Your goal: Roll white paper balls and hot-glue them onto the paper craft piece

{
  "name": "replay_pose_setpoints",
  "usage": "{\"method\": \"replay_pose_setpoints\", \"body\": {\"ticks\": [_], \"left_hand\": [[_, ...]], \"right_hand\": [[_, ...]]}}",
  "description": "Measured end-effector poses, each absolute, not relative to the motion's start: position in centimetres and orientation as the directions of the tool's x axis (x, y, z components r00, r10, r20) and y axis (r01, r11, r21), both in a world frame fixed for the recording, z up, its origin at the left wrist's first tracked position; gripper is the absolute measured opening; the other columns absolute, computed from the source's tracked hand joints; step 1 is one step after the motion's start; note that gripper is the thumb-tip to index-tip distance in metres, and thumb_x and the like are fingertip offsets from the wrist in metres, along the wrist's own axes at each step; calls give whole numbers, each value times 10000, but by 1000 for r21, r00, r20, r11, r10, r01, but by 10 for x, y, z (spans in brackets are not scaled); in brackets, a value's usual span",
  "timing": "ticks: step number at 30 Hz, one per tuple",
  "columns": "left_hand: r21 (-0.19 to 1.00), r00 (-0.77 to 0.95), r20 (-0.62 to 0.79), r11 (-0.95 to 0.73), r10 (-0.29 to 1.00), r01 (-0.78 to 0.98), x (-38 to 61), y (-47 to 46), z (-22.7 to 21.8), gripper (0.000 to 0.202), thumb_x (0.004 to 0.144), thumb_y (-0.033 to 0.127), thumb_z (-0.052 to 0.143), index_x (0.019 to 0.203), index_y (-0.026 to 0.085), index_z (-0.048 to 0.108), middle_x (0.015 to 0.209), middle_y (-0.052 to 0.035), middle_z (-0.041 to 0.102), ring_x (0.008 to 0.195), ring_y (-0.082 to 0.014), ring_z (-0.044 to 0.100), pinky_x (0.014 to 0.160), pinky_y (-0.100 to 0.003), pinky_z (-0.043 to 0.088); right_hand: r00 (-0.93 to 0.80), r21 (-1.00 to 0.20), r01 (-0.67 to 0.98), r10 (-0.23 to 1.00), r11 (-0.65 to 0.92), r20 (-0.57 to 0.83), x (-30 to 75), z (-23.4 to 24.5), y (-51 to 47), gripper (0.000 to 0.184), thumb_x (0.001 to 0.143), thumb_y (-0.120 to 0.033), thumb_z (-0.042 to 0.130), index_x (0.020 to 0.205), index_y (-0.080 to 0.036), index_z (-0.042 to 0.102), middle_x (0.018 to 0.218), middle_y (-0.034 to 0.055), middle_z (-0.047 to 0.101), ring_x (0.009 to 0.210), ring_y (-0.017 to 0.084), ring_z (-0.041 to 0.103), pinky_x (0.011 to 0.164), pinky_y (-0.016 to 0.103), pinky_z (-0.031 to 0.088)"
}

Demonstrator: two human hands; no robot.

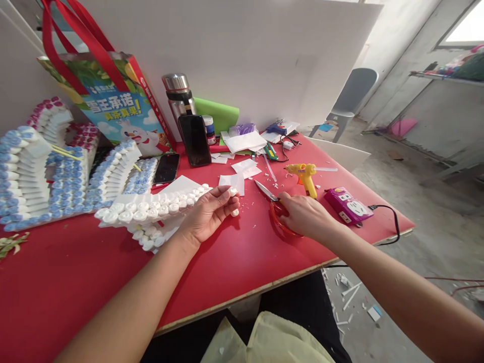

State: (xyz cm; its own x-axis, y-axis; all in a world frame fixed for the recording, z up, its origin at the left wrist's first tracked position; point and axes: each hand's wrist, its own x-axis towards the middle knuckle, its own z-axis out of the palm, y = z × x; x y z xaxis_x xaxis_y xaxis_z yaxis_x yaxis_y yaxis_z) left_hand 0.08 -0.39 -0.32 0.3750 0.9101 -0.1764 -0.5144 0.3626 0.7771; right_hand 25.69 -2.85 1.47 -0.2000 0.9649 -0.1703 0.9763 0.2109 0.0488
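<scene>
Between the fingertips of my left hand [212, 213], over the red counter [227, 275], I pinch a small white rosette [233, 191], rounded and pale. It is apart from the white rosette piece [141, 212] beside that hand, whose close rows look largely filled to me; what is left, I can't tell. My right hand [304, 214] lies over the scissors [265, 190], its grip hidden, near the yellow glue gun [309, 179].

Free passage runs over the tabletop [234, 262] from its front edge, between the left hand [212, 210] and the scissors [266, 192]. White roses [151, 210] obstruct the left, blue roses [68, 176] beyond them; the glue gun [307, 176] lies beyond the right hand [304, 214]; upright phone [194, 141], flask [177, 98] and bag [121, 113] bound the rear left.
</scene>
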Motion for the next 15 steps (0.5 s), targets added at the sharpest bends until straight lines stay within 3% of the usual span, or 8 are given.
{"method": "replay_pose_setpoints", "body": {"ticks": [4, 8, 10, 12, 15], "left_hand": [[773, 348, -175, 347, 921, -530, 1, -5, -3, 195, 784, 143, 790, 962, 137, 709, 822, -49, 730, 728, -142, 722, 703, -262, 589], [756, 361, -175, 360, 916, -547, 3, -7, -2, 189, 781, 150, 793, 944, 122, 700, 854, -59, 741, 691, -133, 716, 684, -258, 599], [753, 372, -174, 367, 912, -547, 4, -8, -1, 190, 783, 148, 793, 945, 119, 697, 887, -62, 745, 694, -128, 719, 692, -252, 605], [752, 374, -179, 372, 910, -545, 5, -8, -1, 188, 783, 134, 792, 943, 110, 697, 905, -65, 746, 694, -118, 718, 710, -243, 609], [745, 369, -193, 381, 909, -547, 5, -8, 1, 169, 782, 123, 791, 922, 97, 700, 889, -71, 747, 676, -110, 712, 716, -237, 614]], "right_hand": [[-212, -119, 972, 974, 202, -81, 270, 8, -32, 294, 865, -206, 508, 1155, -161, 517, 731, 50, 632, 654, 236, 623, 526, 288, 269], [-213, -555, 804, 974, 216, 72, 283, 5, -37, 368, 898, -311, 545, 1248, -226, 471, 690, -34, 534, 608, 170, 520, 570, 259, 369], [-220, -685, 684, 966, 252, 135, 283, 6, -41, 390, 888, -377, 606, 1230, -250, 469, 732, -42, 524, 626, 148, 488, 604, 253, 400], [-226, -705, 644, 954, 298, 197, 277, 7, -45, 427, 857, -405, 673, 1204, -256, 475, 758, -44, 515, 640, 136, 464, 621, 250, 397], [-266, -635, 675, 927, 375, 264, 267, 9, -51, 437, 829, -400, 718, 1167, -245, 490, 734, -52, 485, 615, 125, 431, 608, 249, 375]]}}
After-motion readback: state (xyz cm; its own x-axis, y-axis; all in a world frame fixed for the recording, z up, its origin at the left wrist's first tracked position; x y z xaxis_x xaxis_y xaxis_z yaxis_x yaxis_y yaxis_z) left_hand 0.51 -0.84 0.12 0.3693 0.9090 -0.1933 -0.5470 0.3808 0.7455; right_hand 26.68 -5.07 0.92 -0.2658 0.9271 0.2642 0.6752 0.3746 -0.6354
